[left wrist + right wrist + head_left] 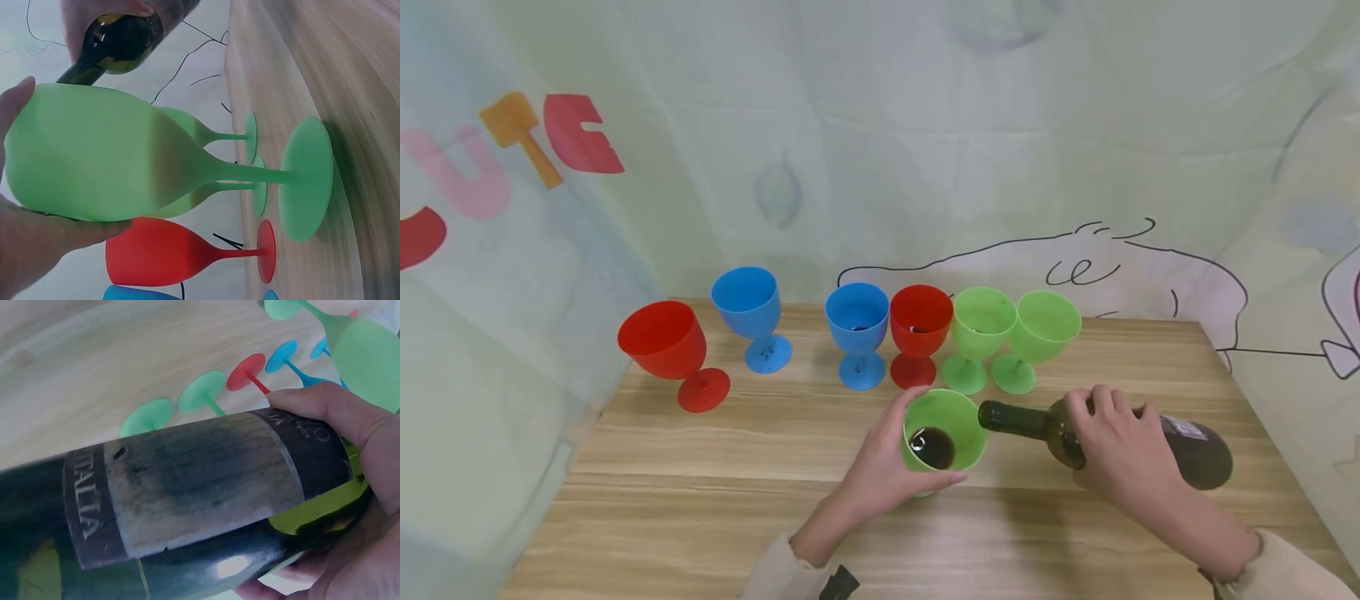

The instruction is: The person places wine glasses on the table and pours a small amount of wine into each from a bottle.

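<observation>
My left hand (886,462) grips the bowl of a green goblet (967,425), thumb on the near side, fingers round the far side. Dark liquid lies in its bottom. In the left wrist view the goblet (106,153) has its foot close to the table; whether it touches cannot be told. My right hand (1123,454) holds a dark green bottle (1202,457) by its body, lying nearly level, its mouth right beside the goblet's rim. No stream of liquid shows between them. The right wrist view shows the bottle's label (200,487) and my right hand (369,444) round it.
Behind stand a red goblet (662,340) and a blue one (747,304) at the left, then a blue (857,317), a red (921,321) and two green goblets (983,323) in a row. A printed curtain (880,150) hangs behind the wooden table (700,483).
</observation>
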`<state>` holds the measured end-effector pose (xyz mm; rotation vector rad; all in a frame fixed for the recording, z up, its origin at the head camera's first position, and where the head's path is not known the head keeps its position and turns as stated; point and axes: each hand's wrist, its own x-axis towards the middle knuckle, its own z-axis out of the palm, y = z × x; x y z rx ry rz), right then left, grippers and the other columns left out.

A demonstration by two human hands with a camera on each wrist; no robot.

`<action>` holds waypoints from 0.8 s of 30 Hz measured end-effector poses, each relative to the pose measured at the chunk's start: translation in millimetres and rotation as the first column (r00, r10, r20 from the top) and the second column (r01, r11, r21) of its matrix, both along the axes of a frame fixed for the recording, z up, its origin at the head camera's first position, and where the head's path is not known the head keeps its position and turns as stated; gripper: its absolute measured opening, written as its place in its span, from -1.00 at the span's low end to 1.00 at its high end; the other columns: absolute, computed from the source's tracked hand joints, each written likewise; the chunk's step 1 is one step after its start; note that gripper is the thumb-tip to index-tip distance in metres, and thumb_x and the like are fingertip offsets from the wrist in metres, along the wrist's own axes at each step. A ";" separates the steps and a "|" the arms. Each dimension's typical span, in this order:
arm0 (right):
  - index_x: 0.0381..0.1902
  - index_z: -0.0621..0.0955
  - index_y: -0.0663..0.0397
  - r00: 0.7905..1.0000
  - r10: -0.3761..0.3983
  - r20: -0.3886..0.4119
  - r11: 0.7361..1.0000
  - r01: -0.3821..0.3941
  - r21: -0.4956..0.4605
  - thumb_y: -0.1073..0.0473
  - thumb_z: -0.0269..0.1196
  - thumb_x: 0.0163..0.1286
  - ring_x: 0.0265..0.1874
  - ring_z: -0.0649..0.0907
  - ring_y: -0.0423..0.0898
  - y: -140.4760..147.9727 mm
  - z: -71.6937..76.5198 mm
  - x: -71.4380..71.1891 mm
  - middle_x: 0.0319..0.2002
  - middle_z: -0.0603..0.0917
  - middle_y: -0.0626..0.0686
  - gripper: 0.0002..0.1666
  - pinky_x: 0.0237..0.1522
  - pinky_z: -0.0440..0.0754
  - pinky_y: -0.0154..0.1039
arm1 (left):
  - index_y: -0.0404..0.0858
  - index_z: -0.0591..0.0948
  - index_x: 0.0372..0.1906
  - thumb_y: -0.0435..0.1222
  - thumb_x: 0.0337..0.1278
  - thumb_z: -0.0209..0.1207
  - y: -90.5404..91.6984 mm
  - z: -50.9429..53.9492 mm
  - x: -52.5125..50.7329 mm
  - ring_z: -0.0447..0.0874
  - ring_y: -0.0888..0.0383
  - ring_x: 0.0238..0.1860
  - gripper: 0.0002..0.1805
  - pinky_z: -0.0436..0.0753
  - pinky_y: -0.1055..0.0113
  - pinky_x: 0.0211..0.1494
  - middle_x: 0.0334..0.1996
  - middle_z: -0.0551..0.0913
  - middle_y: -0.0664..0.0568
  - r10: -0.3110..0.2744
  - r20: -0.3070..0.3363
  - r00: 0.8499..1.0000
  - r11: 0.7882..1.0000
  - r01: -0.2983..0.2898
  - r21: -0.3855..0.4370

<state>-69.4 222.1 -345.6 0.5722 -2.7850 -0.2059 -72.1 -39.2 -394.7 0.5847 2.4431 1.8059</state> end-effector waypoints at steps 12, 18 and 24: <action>-0.32 0.33 0.26 0.980 -0.121 0.158 0.952 0.160 -0.260 0.13 0.47 -0.44 -0.43 0.48 0.14 21.5 -2.0 -6.2 -0.39 0.45 0.26 -0.28 -0.50 0.36 0.04 | -0.16 0.15 0.30 -0.12 -0.34 0.46 -19.8 0.6 -3.6 0.35 0.04 0.10 0.01 0.51 0.07 -0.02 0.08 0.41 0.04 0.131 0.054 0.990 0.990 -0.128 -0.063; -0.32 0.30 0.37 0.985 -0.123 0.123 0.898 0.163 -0.410 0.17 0.49 -0.46 -0.54 0.50 0.16 40.6 -6.8 -11.6 -0.45 0.43 0.28 -0.22 -0.56 0.43 0.09 | -0.12 0.14 0.30 -0.15 -0.34 0.47 -39.0 5.2 -8.5 0.34 0.03 0.12 0.01 0.52 0.05 -0.02 0.10 0.41 0.03 0.199 0.063 0.978 0.977 -0.193 -0.090; -0.28 0.26 0.44 0.976 -0.105 0.191 0.811 0.195 -0.551 0.24 0.51 -0.42 -0.52 0.52 0.18 54.6 -10.1 -12.5 -0.43 0.42 0.31 -0.19 -0.57 0.51 0.06 | -0.12 0.14 0.30 -0.14 -0.29 0.44 -58.6 7.0 -14.4 0.30 -0.02 0.15 -0.03 0.51 0.02 0.00 0.14 0.37 -0.01 0.248 0.083 0.965 0.966 -0.240 -0.097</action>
